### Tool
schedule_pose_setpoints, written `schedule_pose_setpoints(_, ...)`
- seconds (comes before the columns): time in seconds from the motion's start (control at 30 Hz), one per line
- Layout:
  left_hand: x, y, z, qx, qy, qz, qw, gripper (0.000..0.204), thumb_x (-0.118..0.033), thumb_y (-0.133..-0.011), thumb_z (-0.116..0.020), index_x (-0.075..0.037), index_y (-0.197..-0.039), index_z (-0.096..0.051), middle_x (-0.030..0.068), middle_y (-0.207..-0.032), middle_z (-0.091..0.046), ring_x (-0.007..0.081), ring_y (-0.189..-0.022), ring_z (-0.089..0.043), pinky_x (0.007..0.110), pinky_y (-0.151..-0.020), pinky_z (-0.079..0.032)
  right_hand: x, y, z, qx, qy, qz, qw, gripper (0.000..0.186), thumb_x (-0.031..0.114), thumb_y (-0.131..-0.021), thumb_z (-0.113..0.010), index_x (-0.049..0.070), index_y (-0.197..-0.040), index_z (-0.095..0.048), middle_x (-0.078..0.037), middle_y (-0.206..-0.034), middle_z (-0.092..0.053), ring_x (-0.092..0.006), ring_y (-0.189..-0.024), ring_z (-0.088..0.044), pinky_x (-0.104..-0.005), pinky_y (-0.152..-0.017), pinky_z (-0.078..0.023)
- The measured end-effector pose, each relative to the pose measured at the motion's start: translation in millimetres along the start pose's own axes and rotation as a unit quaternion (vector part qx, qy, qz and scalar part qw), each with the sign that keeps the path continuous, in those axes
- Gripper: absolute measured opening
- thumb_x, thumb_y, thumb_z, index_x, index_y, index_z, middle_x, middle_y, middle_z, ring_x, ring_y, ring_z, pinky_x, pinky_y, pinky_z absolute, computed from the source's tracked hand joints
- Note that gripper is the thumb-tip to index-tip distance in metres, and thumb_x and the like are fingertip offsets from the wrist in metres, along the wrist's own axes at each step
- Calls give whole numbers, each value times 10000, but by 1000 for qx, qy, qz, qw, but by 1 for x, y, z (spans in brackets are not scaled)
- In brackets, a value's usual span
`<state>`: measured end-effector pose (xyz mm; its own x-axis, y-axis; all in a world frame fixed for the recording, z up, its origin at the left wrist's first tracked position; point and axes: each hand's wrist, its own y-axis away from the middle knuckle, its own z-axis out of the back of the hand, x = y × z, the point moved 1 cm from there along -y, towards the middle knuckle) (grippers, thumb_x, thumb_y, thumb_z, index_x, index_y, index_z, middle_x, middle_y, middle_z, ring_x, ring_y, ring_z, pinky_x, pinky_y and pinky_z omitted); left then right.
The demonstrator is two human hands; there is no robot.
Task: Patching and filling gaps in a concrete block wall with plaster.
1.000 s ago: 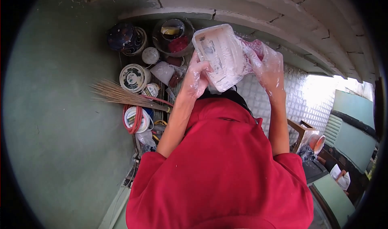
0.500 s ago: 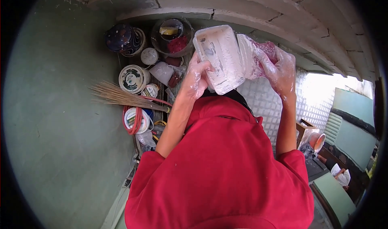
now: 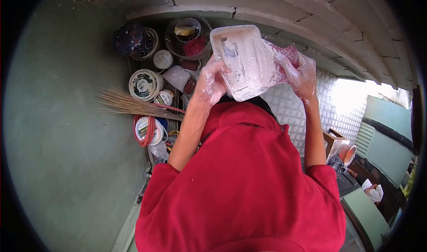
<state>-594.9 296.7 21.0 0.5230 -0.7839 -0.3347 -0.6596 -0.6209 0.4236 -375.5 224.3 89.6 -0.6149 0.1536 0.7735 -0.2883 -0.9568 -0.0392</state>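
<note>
A clear rectangular plastic tub (image 3: 235, 41), its inside coated with white paste, is held up in front of me. My left hand (image 3: 209, 84) is closed round its near left side, thumb over the rim. Closed too, my right hand (image 3: 303, 78) grips a flat putty scraper (image 3: 287, 55) with a pinkish-red part and white smears. The scraper's pale front edge reaches over the tub's right side and blends with the paste, so its outline there is hard to make out. White smears cover both hands.
Left of the tub stand a dark bucket (image 3: 130, 39), a basin (image 3: 167, 38) holding a yellow sponge, and several lidded paint pails (image 3: 144, 85). A stick broom (image 3: 133, 104) lies across them by the green wall (image 3: 66, 132). At far right, a person (image 3: 373, 190) in white appears beyond an orange-rimmed bucket (image 3: 348, 154).
My right hand has moved left, bringing the scraper from beside the tub onto its right side. The tub has shifted slightly left and up, still in my left hand.
</note>
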Motion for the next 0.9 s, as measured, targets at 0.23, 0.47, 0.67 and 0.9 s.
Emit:
schedule_pose_setpoints(0.23,-1,-1,-1,4,4,23,1000,494,-23,-720,-522,42,-1210,-495,162,-1178,-582,310,-1099,-584,478,-999,-465,-6,5,-9,-63,87,104,989,219,156,-849,-654,-32,-960,-668,-229,-821,-660,-392,-742,-648,-408,-656,-499)
schedule_pose_setpoints(0.47,5,-7,3,-17,-13,10,1000,473,-25,-716,-508,37,-1185,-503,146,-1125,-588,294,-1039,-593,466,-958,-484,-3,7,-24,-39,78,152,985,182,90,-863,-600,-16,-991,-673,-199,-858,-671,-394,-765,-642,-419,-666,-509)
schedule_pose_setpoints(0.67,9,-10,6,-14,-14,9,1000,484,-30,-700,-503,35,-1180,-505,142,-1119,-589,284,-1051,-587,444,-963,-478,-15,3,-36,-30,88,159,983,208,109,-875,-576,4,-1019,-684,-210,-861,-665,-390,-776,-643,-412,-670,-510)
schedule_pose_setpoints(0.9,11,-12,6,-30,-47,20,998,500,-40,-691,-511,31,-1185,-503,130,-1119,-588,268,-1051,-589,426,-965,-478,-36,-3,-38,45,13,75,996,257,139,-876,-584,15,-1080,-680,-196,-887,-683,-370,-744,-652,-402,-675,-513)
